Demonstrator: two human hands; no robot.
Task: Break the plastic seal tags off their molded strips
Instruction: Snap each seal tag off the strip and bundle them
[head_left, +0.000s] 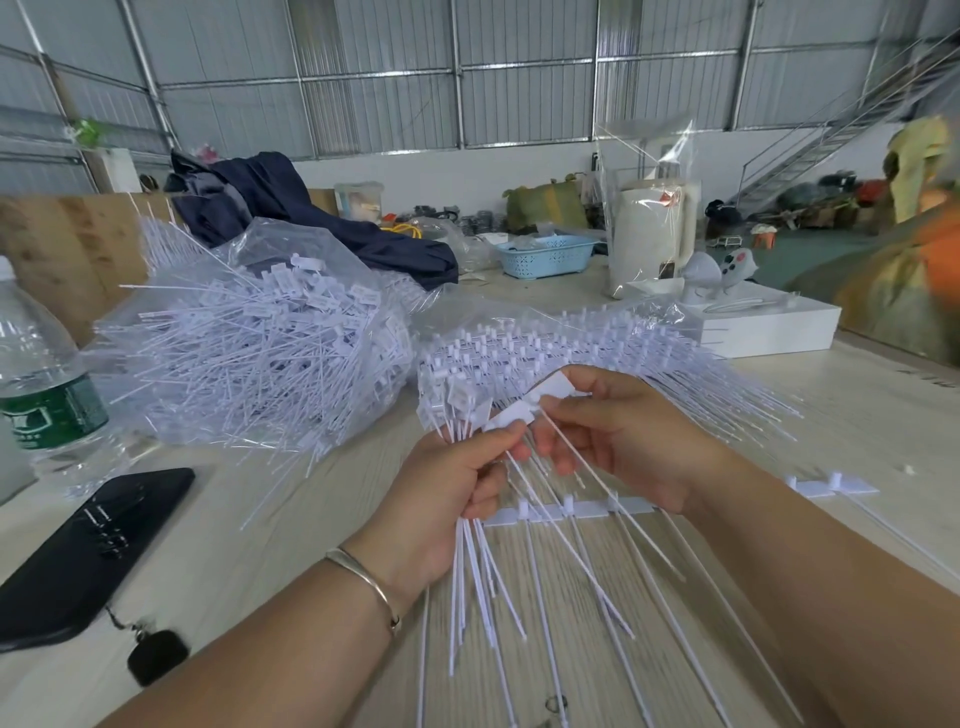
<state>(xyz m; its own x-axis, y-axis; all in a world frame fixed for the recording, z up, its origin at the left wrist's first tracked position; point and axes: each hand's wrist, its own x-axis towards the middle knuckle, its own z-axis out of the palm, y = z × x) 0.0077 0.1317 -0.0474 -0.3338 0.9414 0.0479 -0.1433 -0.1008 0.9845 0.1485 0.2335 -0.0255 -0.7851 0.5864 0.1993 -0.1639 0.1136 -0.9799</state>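
Both hands are up over the wooden table (291, 519), working the white plastic stuff. The left hand (441, 499) has its fingers curled round a bunch of loose seal tags (470, 551), their thin tails hanging down out of the fist and fanning toward the camera, with the flat tag heads sticking up above the knuckles. The right hand (618, 441) is just beside it, thumb and fingertips pinching a small white tag head (553, 389), so it's closed in a pinch, not a full fist. Under the hands a molded strip (576, 509) lies flat on the table with several tags on it, partly hidden by the right wrist and by the tails crossing over it; another short piece of strip (831, 486) sits off to the right, well apart. Right behind the hands there's a stack of more strips in a clear bag (597, 343), and to the left of that a big clear bag stuffed with loose tags (249, 348), tails poking out everywhere. On the left edge there's a water bottle (39, 374) and near it a black phone (88, 551) with a little black fob attached. Further back: a dark blue jacket (291, 208), a light blue basket (545, 254), a white kettle-like jug (654, 234) wrapped in clear plastic, and a white box (769, 327). There's a silver bangle (363, 577) on the left wrist.
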